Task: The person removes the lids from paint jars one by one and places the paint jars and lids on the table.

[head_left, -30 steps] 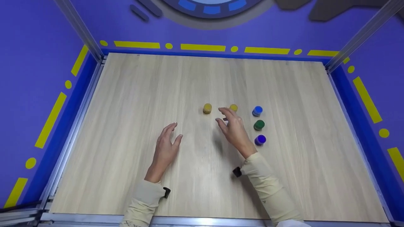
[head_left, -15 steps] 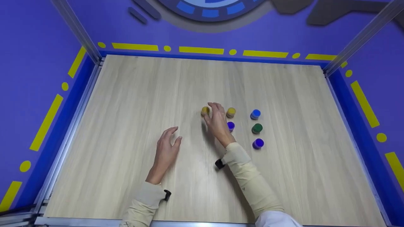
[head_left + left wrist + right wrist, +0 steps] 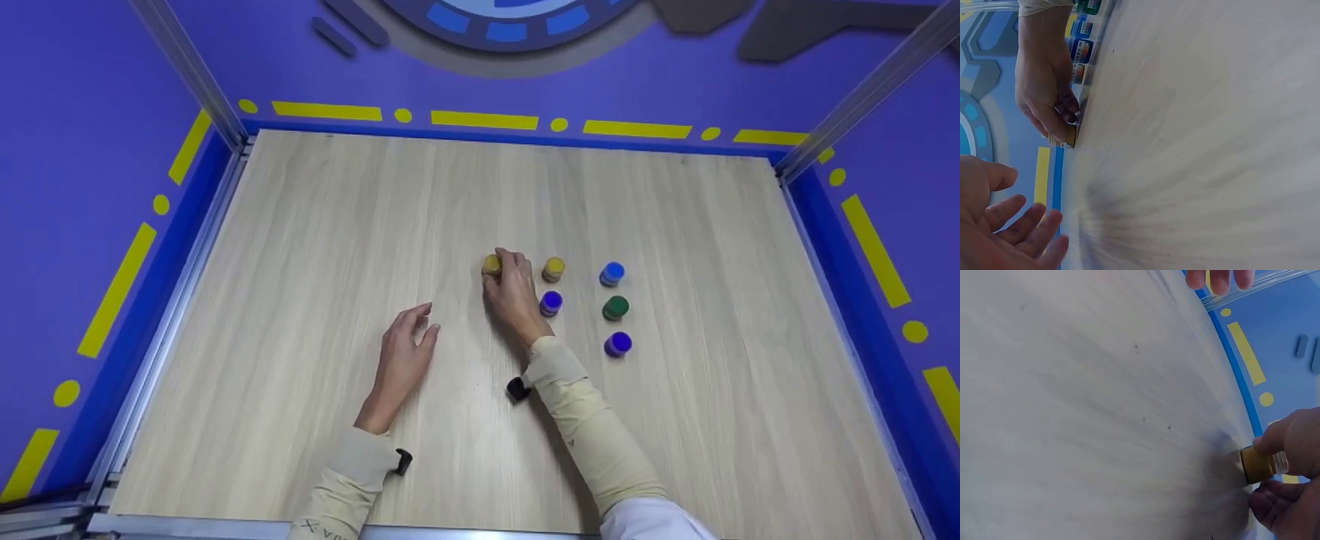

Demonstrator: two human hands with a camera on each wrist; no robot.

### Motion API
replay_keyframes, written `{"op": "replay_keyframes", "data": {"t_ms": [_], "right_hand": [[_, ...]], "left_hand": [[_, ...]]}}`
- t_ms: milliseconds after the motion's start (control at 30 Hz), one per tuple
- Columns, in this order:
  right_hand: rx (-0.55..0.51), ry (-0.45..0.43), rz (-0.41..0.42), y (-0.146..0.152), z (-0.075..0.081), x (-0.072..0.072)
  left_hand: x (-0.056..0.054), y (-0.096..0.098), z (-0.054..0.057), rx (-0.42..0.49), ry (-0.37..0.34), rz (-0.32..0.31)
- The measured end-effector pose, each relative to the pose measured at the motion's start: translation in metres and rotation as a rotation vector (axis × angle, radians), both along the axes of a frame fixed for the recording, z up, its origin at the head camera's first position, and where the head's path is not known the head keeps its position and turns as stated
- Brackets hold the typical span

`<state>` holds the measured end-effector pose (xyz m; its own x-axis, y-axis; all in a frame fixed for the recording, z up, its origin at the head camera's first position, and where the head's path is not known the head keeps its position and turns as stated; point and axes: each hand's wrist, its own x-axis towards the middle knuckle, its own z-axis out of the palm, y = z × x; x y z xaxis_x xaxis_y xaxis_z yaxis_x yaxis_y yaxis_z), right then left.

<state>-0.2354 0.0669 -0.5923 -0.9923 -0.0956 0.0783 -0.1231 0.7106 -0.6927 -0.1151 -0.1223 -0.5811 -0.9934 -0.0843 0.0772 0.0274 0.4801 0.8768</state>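
Observation:
My right hand (image 3: 514, 292) grips a small ochre-yellow paint jar (image 3: 491, 264) standing upright on the table, the leftmost of the jars. In the right wrist view, thumb and fingers lie on either side of that jar (image 3: 1258, 465), near its clear upper end. Beside the hand are a second yellow jar (image 3: 553, 269) and a purple jar (image 3: 551, 304). My left hand (image 3: 405, 352) hovers over the table to the left, fingers loosely bent and holding nothing. Its spread fingers also show in the left wrist view, where the left hand (image 3: 1010, 225) is apart from the jars.
Farther right, a blue jar (image 3: 612, 274), a green jar (image 3: 616, 307) and another purple jar (image 3: 618, 344) form a column. The wooden tabletop (image 3: 360, 210) is bordered by blue walls (image 3: 480, 82) and metal rails (image 3: 480, 534).
My right hand has moved left from beside the second yellow jar and taken hold of the leftmost yellow one. The purple jar it covered now shows. The left hand stays nearly still.

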Motion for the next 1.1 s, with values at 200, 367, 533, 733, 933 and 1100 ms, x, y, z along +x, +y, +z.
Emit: {"op": "replay_keyframes", "data": {"t_ms": [200,367,533,733,933,1100], "right_hand": [[0.012,0.017,0.020,0.003,-0.001,0.002],[-0.006,0.026,0.073,0.004,-0.003,0.007],[0.004,0.030,0.134,0.002,-0.002,0.014],[0.025,-0.003,0.233,0.000,0.002,0.029],[0.035,-0.003,0.319,0.000,0.005,0.043],[0.027,-0.011,0.355,0.000,0.007,0.055]], "left_hand": [[-0.002,0.002,-0.002,0.009,-0.008,-0.003],[-0.003,0.004,-0.003,-0.005,-0.031,-0.020],[-0.002,0.007,-0.005,-0.011,-0.061,-0.013],[-0.001,0.007,-0.008,-0.005,-0.049,-0.025],[-0.001,0.008,-0.009,-0.012,-0.041,-0.066],[-0.002,0.012,-0.007,-0.027,-0.042,-0.081]]}}
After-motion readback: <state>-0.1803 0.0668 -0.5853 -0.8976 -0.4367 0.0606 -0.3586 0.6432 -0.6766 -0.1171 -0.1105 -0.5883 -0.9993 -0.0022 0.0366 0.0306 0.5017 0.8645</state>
